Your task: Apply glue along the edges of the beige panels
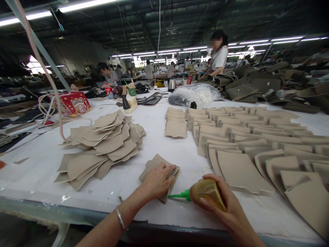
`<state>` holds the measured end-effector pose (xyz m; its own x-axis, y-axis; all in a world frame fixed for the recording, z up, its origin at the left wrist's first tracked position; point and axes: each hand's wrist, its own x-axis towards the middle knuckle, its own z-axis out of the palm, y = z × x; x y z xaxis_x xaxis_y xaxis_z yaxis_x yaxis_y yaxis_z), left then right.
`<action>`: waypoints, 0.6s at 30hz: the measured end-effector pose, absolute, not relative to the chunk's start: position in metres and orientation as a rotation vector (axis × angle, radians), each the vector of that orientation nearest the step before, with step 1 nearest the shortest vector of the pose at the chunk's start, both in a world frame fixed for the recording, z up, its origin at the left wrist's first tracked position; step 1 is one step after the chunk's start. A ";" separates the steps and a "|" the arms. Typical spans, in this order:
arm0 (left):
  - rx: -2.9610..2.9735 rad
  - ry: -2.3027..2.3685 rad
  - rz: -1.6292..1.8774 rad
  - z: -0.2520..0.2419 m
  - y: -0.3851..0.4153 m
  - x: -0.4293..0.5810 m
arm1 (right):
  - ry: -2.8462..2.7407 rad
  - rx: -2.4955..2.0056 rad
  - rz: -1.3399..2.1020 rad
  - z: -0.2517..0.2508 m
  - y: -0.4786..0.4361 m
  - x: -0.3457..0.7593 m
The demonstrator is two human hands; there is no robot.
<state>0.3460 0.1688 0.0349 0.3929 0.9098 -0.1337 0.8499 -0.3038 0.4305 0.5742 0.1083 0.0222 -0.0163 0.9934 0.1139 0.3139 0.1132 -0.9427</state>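
A beige leather-like panel [152, 166] lies near the table's front edge, under my left hand [159, 179]. The fingers of that hand are bent over the panel's right side and hold it; the thumb is mostly hidden. My right hand [226, 202] is wrapped around a squeeze bottle [207, 194] of amber liquid, tipped on its side. Its green nozzle [180, 195] points left, with the tip at the panel's lower right edge. On the left is a loose pile of similar beige panels [105, 144]. To the right, overlapping rows of beige panels [239, 166] cover the table.
The white-covered table [102, 200] ends just in front of me. Farther back are a red patterned bag [74, 104], a pale container with a black spout [130, 103] and a clear plastic bag [197, 94]. A hose [55, 89] hangs at left. Co-workers [218, 56] are beyond.
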 end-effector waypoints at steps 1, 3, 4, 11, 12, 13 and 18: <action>2.222 1.513 0.181 0.035 0.169 0.346 | -1.512 -1.323 1.011 0.021 0.108 0.575; 2.222 1.513 0.175 0.035 0.169 0.346 | -1.527 -1.308 1.069 0.020 0.106 0.575; 2.222 1.513 0.176 0.034 0.169 0.346 | -1.514 -1.326 1.056 0.020 0.105 0.575; 2.215 1.502 0.218 0.032 0.169 0.345 | -1.497 -1.297 0.977 0.020 0.100 0.574; 2.215 1.499 0.227 0.032 0.169 0.345 | -1.524 -1.283 0.989 0.018 0.100 0.575; 2.216 1.496 0.233 0.031 0.169 0.345 | -1.546 -1.284 0.987 0.017 0.102 0.577; 2.216 1.491 0.228 0.032 0.170 0.346 | -1.641 -1.308 0.837 0.010 0.106 0.584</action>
